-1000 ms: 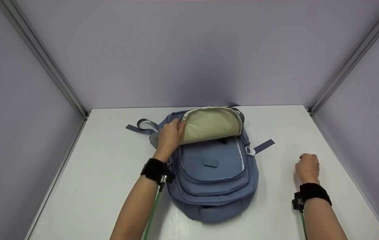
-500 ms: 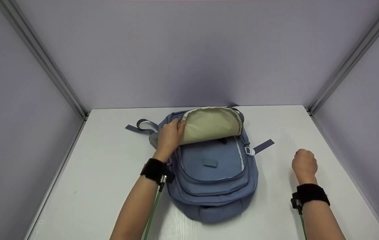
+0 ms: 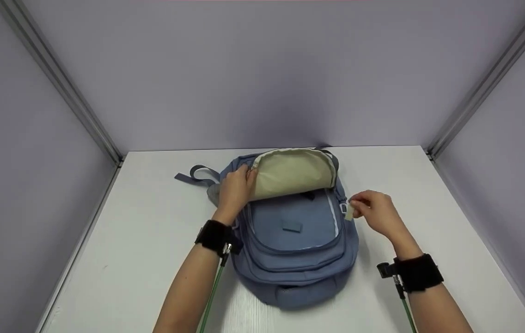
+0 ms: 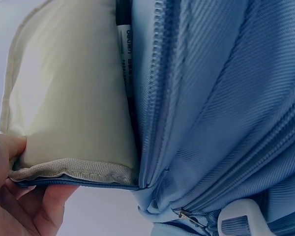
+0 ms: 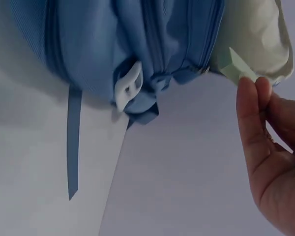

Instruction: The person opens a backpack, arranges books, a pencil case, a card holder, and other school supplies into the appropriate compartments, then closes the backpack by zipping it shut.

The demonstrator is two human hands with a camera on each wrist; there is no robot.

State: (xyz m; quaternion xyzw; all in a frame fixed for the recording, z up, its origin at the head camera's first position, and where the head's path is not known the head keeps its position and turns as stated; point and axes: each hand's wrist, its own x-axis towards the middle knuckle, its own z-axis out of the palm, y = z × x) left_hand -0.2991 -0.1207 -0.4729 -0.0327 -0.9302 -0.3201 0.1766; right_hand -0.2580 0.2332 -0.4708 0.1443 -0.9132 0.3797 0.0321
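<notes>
A blue backpack (image 3: 299,273) lies on the white table, its front pocket unzipped and the cream-lined flap (image 3: 295,173) folded back. My left hand (image 3: 235,189) pinches the flap's zippered edge at its left corner, thumb on the lining and fingers beneath, as the left wrist view shows. At the bag's right side my right hand (image 3: 378,210) pinches a small pale green, flat-sided piece (image 5: 236,66) between thumb and fingertips. In the right wrist view this piece overlaps the flap's lining. Part of a white label with print (image 4: 126,59) shows inside the pocket.
A loose strap (image 3: 193,178) trails left of the bag. A white buckle (image 5: 129,87) hangs at its side, and another strap (image 5: 73,142) dangles in the right wrist view. Grey-white panels (image 3: 262,74) enclose the table at the back and sides.
My right hand has moved from the table's right side leftward to the backpack, turning from a closed fist so the pale green piece shows. My left hand keeps its hold on the flap.
</notes>
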